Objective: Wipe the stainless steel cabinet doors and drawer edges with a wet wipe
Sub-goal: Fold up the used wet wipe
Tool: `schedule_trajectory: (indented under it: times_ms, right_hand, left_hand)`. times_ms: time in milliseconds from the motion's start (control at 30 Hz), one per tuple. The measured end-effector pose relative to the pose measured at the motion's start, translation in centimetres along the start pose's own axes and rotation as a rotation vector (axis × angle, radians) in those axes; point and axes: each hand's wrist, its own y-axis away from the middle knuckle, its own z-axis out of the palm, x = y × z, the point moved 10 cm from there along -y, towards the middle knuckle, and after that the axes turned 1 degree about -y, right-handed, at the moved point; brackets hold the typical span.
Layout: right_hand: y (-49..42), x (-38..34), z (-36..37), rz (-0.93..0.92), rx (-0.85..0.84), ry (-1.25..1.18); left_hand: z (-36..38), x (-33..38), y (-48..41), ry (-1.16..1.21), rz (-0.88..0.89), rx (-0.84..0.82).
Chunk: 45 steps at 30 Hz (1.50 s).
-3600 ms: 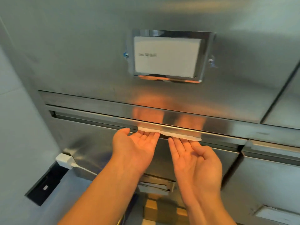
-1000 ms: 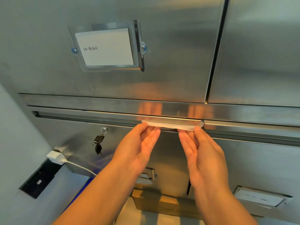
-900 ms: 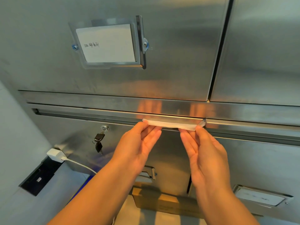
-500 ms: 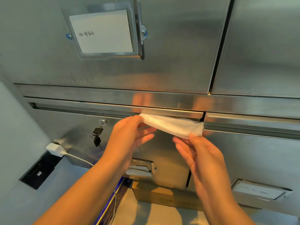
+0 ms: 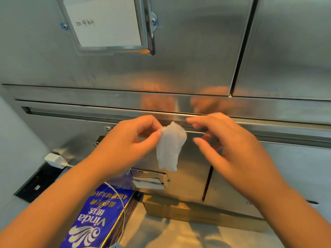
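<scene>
Your left hand (image 5: 129,140) pinches the wet wipe (image 5: 170,147) by its top corner. It hangs limp and crinkled in front of the brushed-steel drawer edge (image 5: 89,112). Your right hand (image 5: 229,145) hovers just beside it, fingers loose, holding nothing.

Only the person's two arms show, from the fingertips back to the edge of view. The left forearm (image 5: 59,203) fills the 8 o'clock corner and the right forearm (image 5: 295,212) the 4 o'clock corner. Both are bare along their whole visible length, from wrist to frame edge. The left hand (image 5: 129,145), just to 9 o'clock of centre, has slim fingers (image 5: 150,120) with smooth knuckles and short nails. The right hand (image 5: 232,149), to 3 o'clock of centre, is of the same slender build. Blur softens its outline, so its nails read only as short, rounded tips. The wrists are narrow and the forearms smooth.
</scene>
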Motion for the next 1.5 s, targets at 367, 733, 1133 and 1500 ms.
schedule_trajectory:
  times_ms: [367, 733, 1133, 1500]
  right_hand:
    - [-4.9, -2.9, 2.4, -0.094, -0.334, 0.114]
    - [-12.0, -9.6, -12.1, -0.092, -0.188, 0.141]
    - [-17.8, -20.1, -41.1, 0.132, 0.018, 0.028]
    - [-9.9, -24.7, -64.2, 0.372, 0.24, 0.031]
  left_hand:
    - [-2.5, 5.2, -0.8, -0.449, 0.243, -0.056]
    - [-12.3, 17.0, -4.8, -0.323, 0.183, -0.154]
    - [-24.9, 39.1, -11.3, -0.011, 0.183, -0.311]
    - [-26.6, 64.4, -11.8, -0.058, 0.573, -0.372]
